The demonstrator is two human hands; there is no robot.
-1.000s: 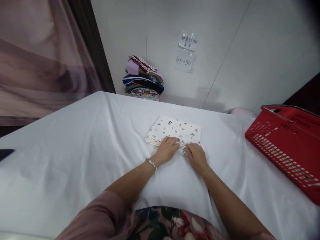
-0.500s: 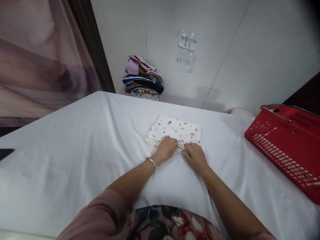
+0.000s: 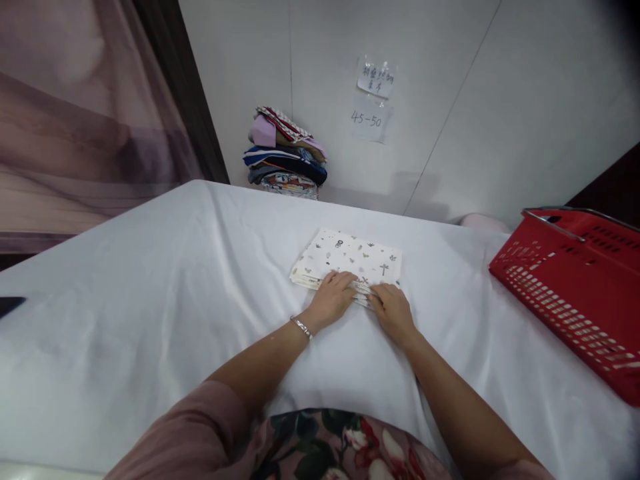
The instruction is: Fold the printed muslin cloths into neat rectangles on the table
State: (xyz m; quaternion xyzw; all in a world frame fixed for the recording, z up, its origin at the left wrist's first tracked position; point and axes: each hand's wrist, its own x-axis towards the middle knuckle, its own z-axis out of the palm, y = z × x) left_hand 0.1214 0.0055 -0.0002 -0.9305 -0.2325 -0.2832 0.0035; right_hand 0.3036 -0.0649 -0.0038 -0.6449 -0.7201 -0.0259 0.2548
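Note:
A folded white cloth with small printed motifs (image 3: 350, 257) lies flat in the middle of the white-covered table (image 3: 150, 293). My left hand (image 3: 333, 298), with a bracelet at the wrist, rests on the cloth's near edge, fingers curled over it. My right hand (image 3: 393, 309) presses the same near edge just to the right, fingers bent and pinching the folded layers. The two hands are almost touching.
A red plastic basket (image 3: 575, 287) with a metal handle stands at the table's right side. A stack of folded coloured clothes (image 3: 286, 155) sits against the white wall at the far edge. Two paper notes (image 3: 373, 100) are taped to the wall. A dark object (image 3: 10, 305) lies at the far left.
My hands stay on the cloth's near edge with only slight finger shifts. The camera view has tilted a little.

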